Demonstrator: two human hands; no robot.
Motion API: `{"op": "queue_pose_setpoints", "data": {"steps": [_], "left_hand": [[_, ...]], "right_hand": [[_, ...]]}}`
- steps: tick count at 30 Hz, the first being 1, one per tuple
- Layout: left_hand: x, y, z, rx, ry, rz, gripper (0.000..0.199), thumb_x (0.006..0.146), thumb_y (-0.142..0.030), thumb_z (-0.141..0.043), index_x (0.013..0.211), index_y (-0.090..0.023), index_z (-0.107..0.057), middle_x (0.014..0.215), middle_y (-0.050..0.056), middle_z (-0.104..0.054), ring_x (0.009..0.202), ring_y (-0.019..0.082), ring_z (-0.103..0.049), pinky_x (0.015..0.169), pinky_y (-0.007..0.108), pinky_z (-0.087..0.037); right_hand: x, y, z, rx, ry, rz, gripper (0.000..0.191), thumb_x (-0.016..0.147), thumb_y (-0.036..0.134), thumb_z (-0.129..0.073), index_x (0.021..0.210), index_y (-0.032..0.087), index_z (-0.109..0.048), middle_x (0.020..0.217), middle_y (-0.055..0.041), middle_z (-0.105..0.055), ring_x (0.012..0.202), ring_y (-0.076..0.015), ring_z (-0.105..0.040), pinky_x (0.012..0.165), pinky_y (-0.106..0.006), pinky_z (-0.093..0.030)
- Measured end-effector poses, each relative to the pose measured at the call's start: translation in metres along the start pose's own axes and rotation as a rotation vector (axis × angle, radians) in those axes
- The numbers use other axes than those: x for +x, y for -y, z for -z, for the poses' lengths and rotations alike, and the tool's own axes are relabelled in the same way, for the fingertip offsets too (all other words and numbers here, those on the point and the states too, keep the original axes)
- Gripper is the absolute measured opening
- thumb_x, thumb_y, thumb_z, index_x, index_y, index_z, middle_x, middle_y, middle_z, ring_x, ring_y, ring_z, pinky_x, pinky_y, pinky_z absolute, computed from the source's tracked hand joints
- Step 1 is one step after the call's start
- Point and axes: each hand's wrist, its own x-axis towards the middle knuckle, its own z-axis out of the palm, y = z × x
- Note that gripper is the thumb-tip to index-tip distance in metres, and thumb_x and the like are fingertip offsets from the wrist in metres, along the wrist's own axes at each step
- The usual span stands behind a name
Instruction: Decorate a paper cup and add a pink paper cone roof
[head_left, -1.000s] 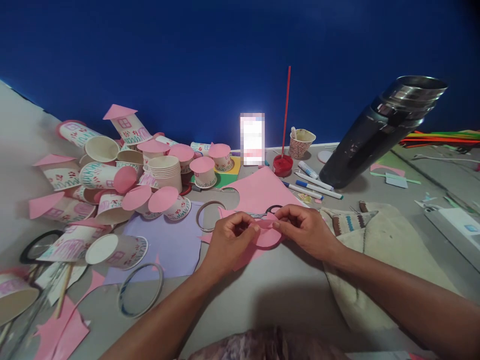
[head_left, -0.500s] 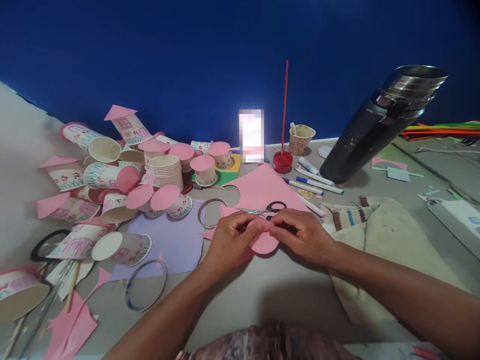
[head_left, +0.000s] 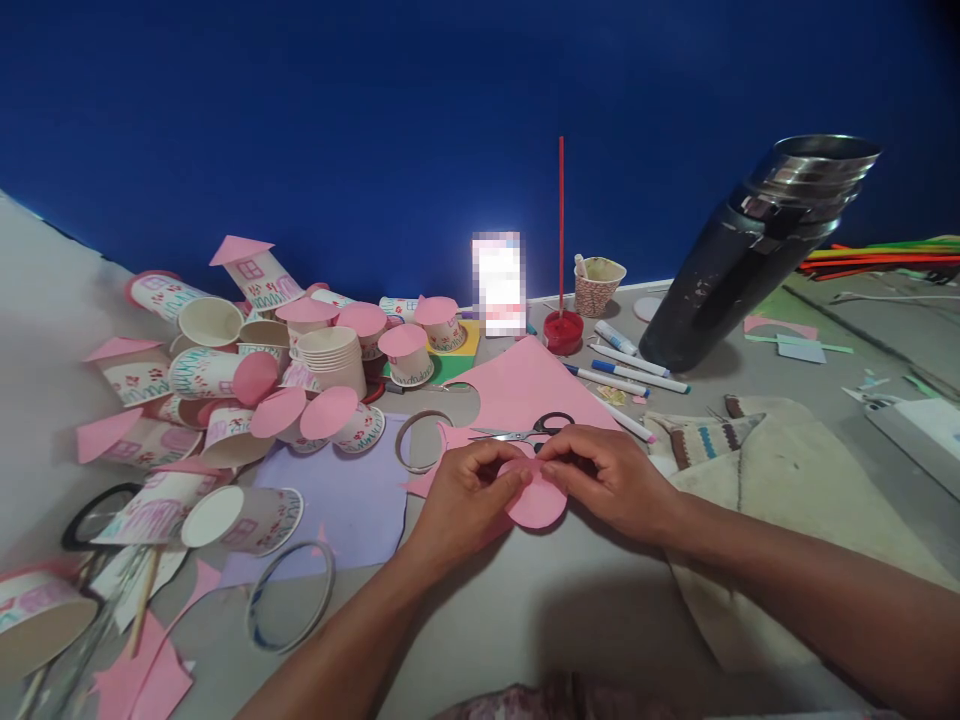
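Both hands pinch a pink paper circle over the near middle of the table. My left hand is closed on its left edge, thumb on top. On the upper right edge, my right hand is closed with thumb and fingertips together. Just beyond the fingers lie scissors with black handles, on a pink paper sheet with round pieces cut from it. A tape ring rests left of the sheet.
Painted paper cups, many with pink paper roofs, crowd the left. A purple sheet and another ring lie nearer. Markers, a dark flask, a red pot with a stick, a lit phone screen and beige cloth surround the hands.
The view has tilted slightly, so most things sit a little lower. The pink circle is turned a bit more face-up between my fingers; both hands keep their pinch.
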Motion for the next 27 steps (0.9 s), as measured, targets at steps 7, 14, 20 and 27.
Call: {"op": "queue_pose_setpoints", "data": {"steps": [7, 14, 20, 27], "left_hand": [[0.004, 0.009, 0.002, -0.119, -0.089, 0.114, 0.017, 0.074, -0.029, -0.073, 0.065, -0.017, -0.066, 0.060, -0.002, -0.058, 0.058, 0.011, -0.047, 0.054, 0.024, -0.036], [-0.002, 0.005, -0.006, -0.109, -0.098, 0.113, 0.019, 0.070, -0.027, -0.074, 0.058, -0.016, -0.065, 0.057, -0.002, -0.057, 0.057, 0.011, -0.045, 0.055, 0.024, -0.035], [-0.005, 0.003, -0.012, -0.056, -0.003, 0.080, 0.023, 0.077, -0.035, -0.075, 0.066, -0.015, -0.069, 0.062, -0.001, -0.060, 0.060, 0.011, -0.047, 0.056, 0.024, -0.036], [-0.005, 0.004, -0.010, -0.037, -0.050, -0.016, 0.021, 0.080, -0.032, -0.078, 0.067, -0.016, -0.074, 0.064, 0.002, -0.067, 0.060, 0.013, -0.055, 0.057, 0.025, -0.042]], "right_hand": [[0.002, 0.005, 0.003, 0.141, 0.003, -0.241, 0.020, 0.088, 0.035, -0.070, 0.100, 0.019, -0.076, 0.084, -0.0029, -0.075, 0.069, -0.0157, -0.062, 0.062, -0.026, -0.048], [0.002, 0.008, 0.000, 0.165, 0.065, -0.265, 0.018, 0.088, 0.036, -0.069, 0.087, 0.019, -0.075, 0.075, -0.0008, -0.070, 0.064, -0.0140, -0.055, 0.056, -0.025, -0.040], [0.000, 0.007, -0.005, 0.005, 0.006, -0.186, 0.014, 0.082, 0.020, -0.066, 0.068, 0.021, -0.066, 0.061, 0.0026, -0.064, 0.057, -0.0123, -0.050, 0.055, -0.025, -0.034], [0.001, 0.013, -0.001, 0.156, 0.020, -0.294, 0.014, 0.083, 0.025, -0.063, 0.071, 0.020, -0.067, 0.064, 0.0024, -0.065, 0.056, -0.0116, -0.050, 0.052, -0.024, -0.036]]}}
